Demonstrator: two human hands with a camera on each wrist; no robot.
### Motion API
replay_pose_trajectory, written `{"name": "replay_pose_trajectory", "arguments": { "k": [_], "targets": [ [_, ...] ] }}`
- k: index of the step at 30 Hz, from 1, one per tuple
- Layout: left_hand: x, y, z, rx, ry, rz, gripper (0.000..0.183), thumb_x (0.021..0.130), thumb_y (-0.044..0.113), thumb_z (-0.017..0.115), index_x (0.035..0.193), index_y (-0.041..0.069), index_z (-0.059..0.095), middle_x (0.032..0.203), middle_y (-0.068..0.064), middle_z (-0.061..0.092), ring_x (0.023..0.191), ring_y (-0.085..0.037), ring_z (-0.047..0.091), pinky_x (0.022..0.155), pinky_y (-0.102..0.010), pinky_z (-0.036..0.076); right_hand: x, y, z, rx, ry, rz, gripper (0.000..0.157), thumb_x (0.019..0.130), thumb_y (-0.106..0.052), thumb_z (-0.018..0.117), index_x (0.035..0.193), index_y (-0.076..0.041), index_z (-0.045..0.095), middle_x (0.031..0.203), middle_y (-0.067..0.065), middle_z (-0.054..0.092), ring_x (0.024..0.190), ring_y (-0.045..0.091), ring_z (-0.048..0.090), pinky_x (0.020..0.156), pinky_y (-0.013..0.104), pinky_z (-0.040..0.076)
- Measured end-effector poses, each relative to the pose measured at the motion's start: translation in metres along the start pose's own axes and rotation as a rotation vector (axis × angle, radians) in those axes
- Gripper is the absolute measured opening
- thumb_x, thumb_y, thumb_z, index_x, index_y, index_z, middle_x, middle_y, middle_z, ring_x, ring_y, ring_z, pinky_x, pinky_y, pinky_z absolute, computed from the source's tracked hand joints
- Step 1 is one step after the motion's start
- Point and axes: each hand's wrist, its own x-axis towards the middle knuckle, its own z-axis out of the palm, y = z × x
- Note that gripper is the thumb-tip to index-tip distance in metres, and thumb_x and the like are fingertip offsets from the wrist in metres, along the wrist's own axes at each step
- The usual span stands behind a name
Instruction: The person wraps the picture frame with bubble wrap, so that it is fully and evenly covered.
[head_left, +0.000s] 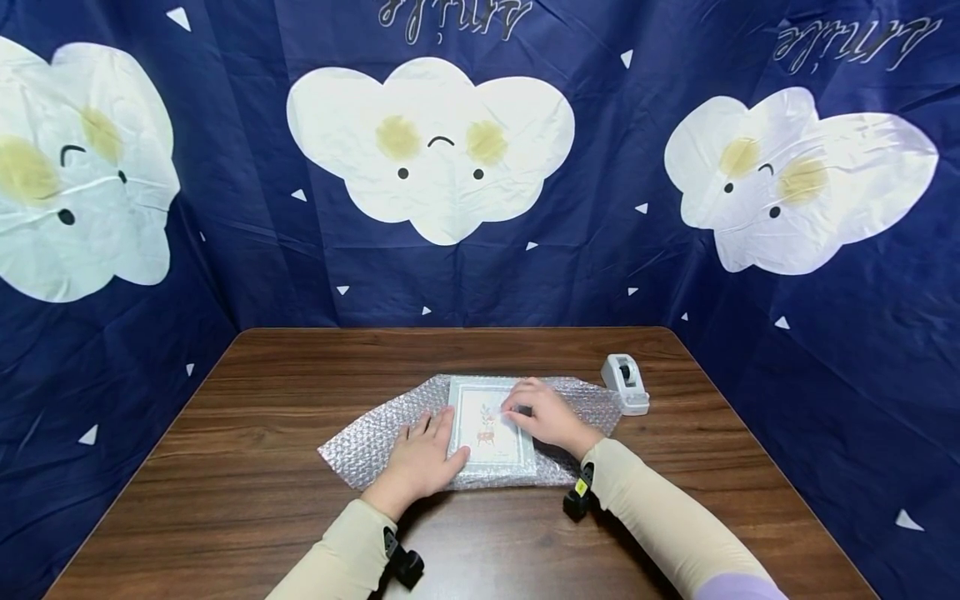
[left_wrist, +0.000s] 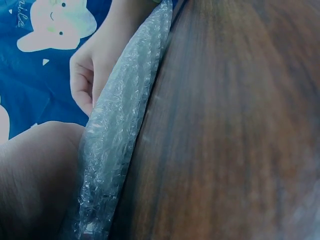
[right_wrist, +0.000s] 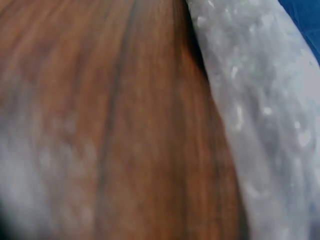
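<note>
A flat rectangular picture (head_left: 480, 458) with a pale patterned border and a small deer drawing lies on a sheet of bubble wrap (head_left: 375, 437). My left hand (head_left: 422, 457) rests spread at its left side, fingers over the wrap and thumb across the lower left border. Over the right half of the picture is my right hand (head_left: 551, 415), its fingers bent and the tips close to the deer; I cannot tell whether they pinch something. In the left wrist view, the right hand (left_wrist: 90, 72) shows curled fingers behind the raised edge of the bubble wrap (left_wrist: 122, 110).
A white tape dispenser (head_left: 628, 385) stands right of the wrap, near its right end. Everything lies on a brown wooden table (head_left: 247, 417). Dark blue cloth (head_left: 240, 208) with white clouds hangs behind and at both sides. Small black cameras (head_left: 405, 567) sit on both wrists.
</note>
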Motion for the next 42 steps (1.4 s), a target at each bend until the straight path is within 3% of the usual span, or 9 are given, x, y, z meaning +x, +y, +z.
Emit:
{"name": "replay_pose_trajectory", "arguments": {
  "k": [6, 13, 19, 27, 36, 42],
  "targets": [
    [0.0, 0.001, 0.001, -0.003, -0.004, 0.002, 0.078, 0.102, 0.053, 0.044, 0.158, 0.001, 0.03, 0.161, -0.016, 0.035, 0.149, -0.042, 0.028, 0.116, -0.067, 0.02, -0.002, 0.0, 0.002, -0.003, -0.019, -0.025, 0.006, 0.095, -0.017, 0.072, 0.096, -0.015, 0.078, 0.097, -0.005, 0.072, 0.102, 0.018, 0.063, 0.095, 0.042, 0.051],
    [0.001, 0.002, -0.001, 0.002, -0.008, 0.002, 0.078, 0.102, 0.053, 0.043, 0.158, 0.001, 0.029, 0.161, -0.016, 0.035, 0.149, -0.042, 0.028, 0.116, -0.067, 0.02, -0.002, 0.001, 0.003, -0.051, -0.099, 0.048, 0.008, 0.097, -0.025, 0.07, 0.096, -0.021, 0.077, 0.1, -0.008, 0.07, 0.104, 0.015, 0.062, 0.096, 0.04, 0.05],
    [0.003, 0.002, -0.001, 0.008, -0.024, -0.001, 0.078, 0.102, 0.054, 0.042, 0.159, 0.002, 0.028, 0.162, -0.015, 0.034, 0.149, -0.042, 0.027, 0.116, -0.066, 0.02, -0.001, -0.001, 0.002, -0.051, -0.105, 0.048, 0.009, 0.096, -0.027, 0.07, 0.094, -0.023, 0.077, 0.098, -0.008, 0.069, 0.099, 0.014, 0.062, 0.093, 0.039, 0.051],
    [0.005, 0.004, -0.003, 0.031, -0.05, -0.012, 0.079, 0.102, 0.054, 0.042, 0.159, 0.001, 0.027, 0.162, -0.015, 0.033, 0.149, -0.043, 0.027, 0.115, -0.067, 0.023, 0.006, -0.015, 0.003, -0.191, -0.113, 0.075, 0.014, 0.091, -0.036, 0.075, 0.085, -0.023, 0.073, 0.087, -0.011, 0.065, 0.089, 0.011, 0.06, 0.089, 0.034, 0.05],
    [0.012, 0.011, -0.006, 0.029, -0.077, -0.029, 0.081, 0.099, 0.046, 0.046, 0.157, -0.005, 0.024, 0.163, -0.025, 0.024, 0.147, -0.048, 0.027, 0.115, -0.068, 0.021, 0.01, -0.022, 0.01, -0.231, -0.137, 0.172, 0.016, 0.087, -0.037, 0.08, 0.083, -0.027, 0.069, 0.083, -0.014, 0.061, 0.088, 0.01, 0.057, 0.082, 0.033, 0.05],
    [0.022, 0.008, -0.004, 0.024, -0.077, -0.003, 0.082, 0.1, 0.055, 0.044, 0.162, 0.006, 0.02, 0.168, -0.019, 0.012, 0.151, -0.044, 0.017, 0.118, -0.066, 0.015, 0.01, -0.02, 0.012, -0.215, -0.118, 0.173, 0.015, 0.085, -0.035, 0.081, 0.084, -0.027, 0.069, 0.085, -0.014, 0.062, 0.091, 0.011, 0.058, 0.084, 0.034, 0.05]
  ]
}}
